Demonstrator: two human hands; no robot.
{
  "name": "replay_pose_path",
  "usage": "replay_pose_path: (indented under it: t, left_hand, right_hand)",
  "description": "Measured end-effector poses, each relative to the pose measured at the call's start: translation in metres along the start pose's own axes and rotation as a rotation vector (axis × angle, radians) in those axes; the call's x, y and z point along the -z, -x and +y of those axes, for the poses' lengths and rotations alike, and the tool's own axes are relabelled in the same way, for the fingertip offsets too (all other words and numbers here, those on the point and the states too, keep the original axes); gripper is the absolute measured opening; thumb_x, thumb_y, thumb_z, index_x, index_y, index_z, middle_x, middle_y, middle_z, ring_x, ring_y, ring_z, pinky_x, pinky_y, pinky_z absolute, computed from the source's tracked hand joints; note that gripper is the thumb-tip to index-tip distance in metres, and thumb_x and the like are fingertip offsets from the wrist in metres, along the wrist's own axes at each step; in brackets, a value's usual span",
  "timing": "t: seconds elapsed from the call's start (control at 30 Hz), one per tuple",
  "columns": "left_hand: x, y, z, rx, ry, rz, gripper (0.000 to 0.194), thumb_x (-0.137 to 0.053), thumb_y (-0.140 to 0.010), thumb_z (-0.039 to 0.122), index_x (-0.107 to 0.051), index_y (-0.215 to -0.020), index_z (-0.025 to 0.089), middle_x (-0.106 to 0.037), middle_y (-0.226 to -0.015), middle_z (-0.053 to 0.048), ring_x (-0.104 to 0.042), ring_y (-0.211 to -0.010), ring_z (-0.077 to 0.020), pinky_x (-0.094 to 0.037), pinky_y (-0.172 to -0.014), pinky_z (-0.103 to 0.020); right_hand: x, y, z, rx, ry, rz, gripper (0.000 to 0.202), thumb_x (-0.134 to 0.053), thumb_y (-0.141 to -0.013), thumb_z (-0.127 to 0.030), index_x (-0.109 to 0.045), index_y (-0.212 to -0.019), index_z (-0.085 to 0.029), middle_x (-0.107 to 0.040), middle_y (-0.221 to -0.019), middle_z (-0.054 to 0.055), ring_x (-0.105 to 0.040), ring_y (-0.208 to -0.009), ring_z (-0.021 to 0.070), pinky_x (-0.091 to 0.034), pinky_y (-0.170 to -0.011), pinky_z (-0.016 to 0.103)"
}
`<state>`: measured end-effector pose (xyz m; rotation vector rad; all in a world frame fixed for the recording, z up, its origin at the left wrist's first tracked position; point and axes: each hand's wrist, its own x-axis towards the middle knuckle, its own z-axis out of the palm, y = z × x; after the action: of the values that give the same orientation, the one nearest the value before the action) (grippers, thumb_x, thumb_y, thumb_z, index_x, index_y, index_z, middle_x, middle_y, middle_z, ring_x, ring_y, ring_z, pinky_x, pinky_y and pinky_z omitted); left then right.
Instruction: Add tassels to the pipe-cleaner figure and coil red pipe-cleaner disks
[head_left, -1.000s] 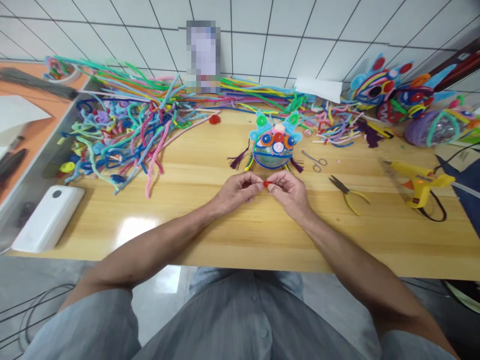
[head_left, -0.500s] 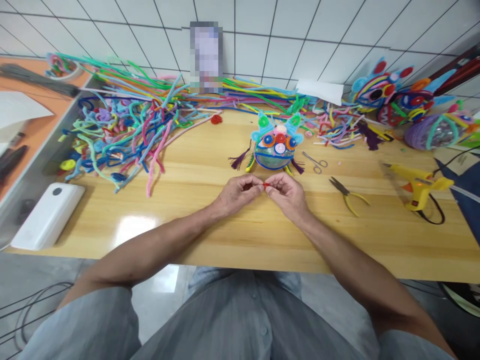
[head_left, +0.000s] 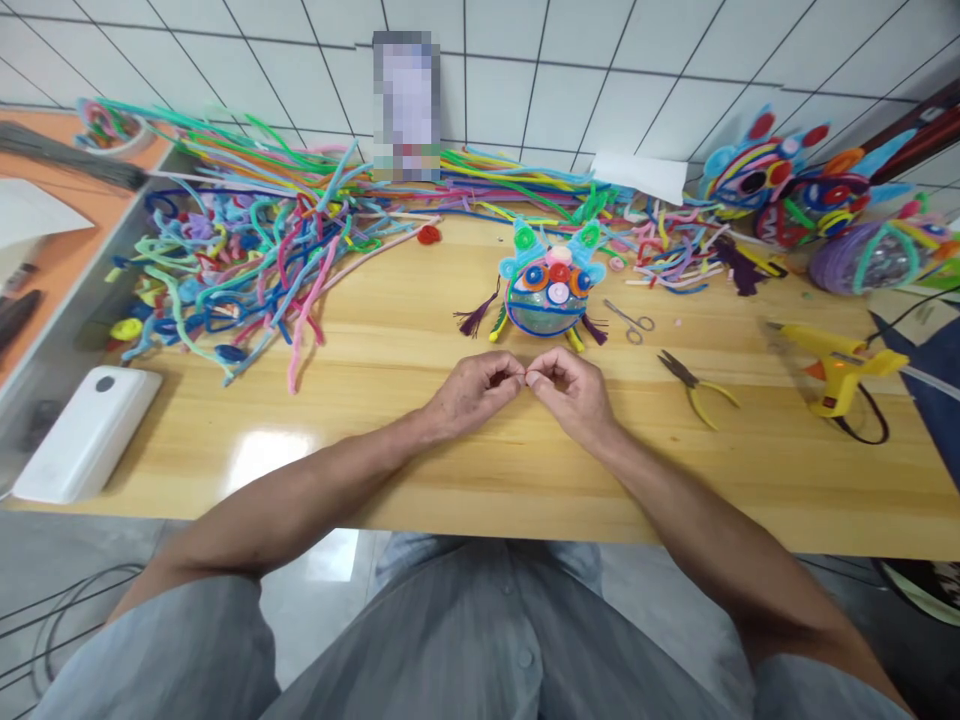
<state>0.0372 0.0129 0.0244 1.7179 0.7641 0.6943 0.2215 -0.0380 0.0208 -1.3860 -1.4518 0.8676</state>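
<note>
My left hand (head_left: 480, 390) and my right hand (head_left: 570, 393) meet fingertip to fingertip above the table, both closed in a pinch. Between them shows a tiny bit of a red pipe cleaner piece (head_left: 526, 374); the fingers hide most of it. Just beyond my hands stands a decorated clear ball figure (head_left: 546, 312), with a pipe cleaner face, green and blue horns, yellow feet and purple tassels at its sides. A small red coil (head_left: 428, 234) lies farther back to the left.
Loose pipe cleaners (head_left: 247, 265) pile up at the left. Small scissors (head_left: 630, 322), yellow-handled pliers (head_left: 697, 388) and a yellow glue gun (head_left: 841, 368) lie to the right. A white power bank (head_left: 88, 435) sits front left. Finished figures (head_left: 862, 262) stand back right; a phone (head_left: 407, 105) leans on the wall.
The red piece shows less between my fingertips than before. My hands stay pinched together in nearly the same place; the whole view has shifted slightly.
</note>
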Motion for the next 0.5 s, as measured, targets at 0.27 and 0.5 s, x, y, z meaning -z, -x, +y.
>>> replay_pose_path:
  t: [0.27,0.5]
  left_hand:
    - [-0.0007,0.0031,0.0047,-0.066,-0.061,-0.026,0.015,-0.057,-0.091,0.026,-0.065,-0.083,0.016,-0.061,-0.073,0.001,-0.046,-0.064,-0.0105,-0.039,-0.062,-0.023]
    - [-0.0019,0.0028,0.006,0.054,0.066,-0.001,0.021,-0.06,-0.092,0.035,-0.065,-0.087,0.015,-0.061,-0.077,0.0,-0.048,-0.068,-0.0116,-0.039,-0.065,-0.024]
  right_hand:
    - [0.0042,0.0011,-0.0009,0.023,0.039,-0.074,0.009,-0.06,-0.081,-0.019,-0.058,-0.074,-0.024,-0.057,-0.065,-0.003,-0.047,-0.06,0.0134,-0.036,-0.058,0.03]
    - [0.0013,0.0021,-0.0021,-0.085,-0.087,-0.032,0.011,-0.061,-0.087,-0.027,-0.059,-0.077,-0.023,-0.053,-0.066,-0.004,-0.045,-0.06,0.0127,-0.034,-0.057,0.03]
